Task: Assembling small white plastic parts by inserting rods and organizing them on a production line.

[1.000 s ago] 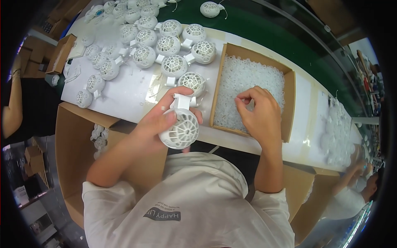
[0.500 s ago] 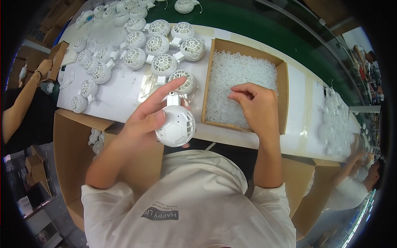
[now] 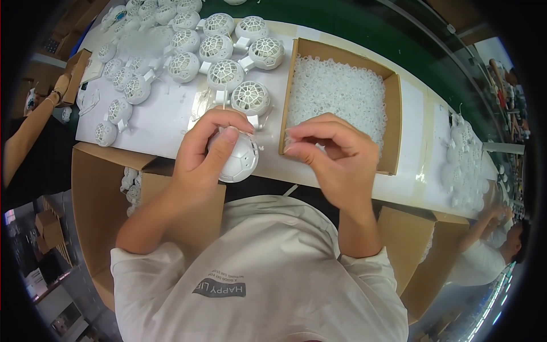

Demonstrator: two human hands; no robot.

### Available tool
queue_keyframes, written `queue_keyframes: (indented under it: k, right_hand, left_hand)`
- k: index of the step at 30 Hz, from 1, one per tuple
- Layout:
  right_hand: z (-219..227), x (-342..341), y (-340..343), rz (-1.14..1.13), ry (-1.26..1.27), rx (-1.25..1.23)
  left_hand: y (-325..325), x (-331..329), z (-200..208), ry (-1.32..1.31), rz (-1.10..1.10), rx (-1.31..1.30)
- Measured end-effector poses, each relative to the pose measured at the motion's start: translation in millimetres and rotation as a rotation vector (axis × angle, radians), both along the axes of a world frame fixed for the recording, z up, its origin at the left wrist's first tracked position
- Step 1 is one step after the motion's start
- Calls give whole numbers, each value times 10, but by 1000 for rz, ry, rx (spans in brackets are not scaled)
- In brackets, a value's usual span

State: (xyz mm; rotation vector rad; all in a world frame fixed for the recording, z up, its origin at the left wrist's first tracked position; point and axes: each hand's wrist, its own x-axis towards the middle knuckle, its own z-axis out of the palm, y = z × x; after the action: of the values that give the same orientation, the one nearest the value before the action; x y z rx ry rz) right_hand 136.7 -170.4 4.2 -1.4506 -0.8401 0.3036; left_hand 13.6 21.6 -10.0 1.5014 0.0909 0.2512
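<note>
My left hand [image 3: 199, 145] grips a white ball-shaped plastic housing [image 3: 241, 162] with panelled sides, in front of my waist. Its thumb and fingers close around the top, hiding the neck; thin wires show by the fingers. My right hand [image 3: 342, 159] hovers over the near left edge of a cardboard box [image 3: 392, 128] filled with small clear plastic rings [image 3: 339, 94]. Thumb and index finger come together in a pinch, pointing at the housing. Whatever sits between those fingertips is too small to make out. Just beyond my left hand lies another white housing [image 3: 250, 98], lattice side up.
Many similar white housings [image 3: 185, 67] cover the left of the white table [image 3: 171, 122]. More clear-wrapped pieces [image 3: 464, 162] lie at the right. Open cardboard cartons [image 3: 97, 205] stand below the near edge. One co-worker's arm [image 3: 34, 131] is at left; another person [image 3: 484, 251] sits at right.
My right hand has moved left and nearer from above the rings toward the housing. My left fingers have curled over the housing's neck, and the housing has turned slightly.
</note>
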Motion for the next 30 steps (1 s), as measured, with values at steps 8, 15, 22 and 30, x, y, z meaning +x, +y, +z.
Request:
queue_keyframes:
  k: [8, 15, 22, 30]
  right_hand:
    - [-83, -329, 237, 20, 282, 235]
    - [-132, -352, 262, 46, 330, 253]
    - [-153, -364, 278, -14, 392, 319]
    - [-157, -220, 177, -63, -24, 201]
  left_hand:
    - [-57, -14, 56, -149, 15, 90]
    - [-61, -19, 29, -159, 80, -68]
    - [-101, -36, 0, -183, 98, -5]
    - [-15, -33, 95, -120, 86, 643]
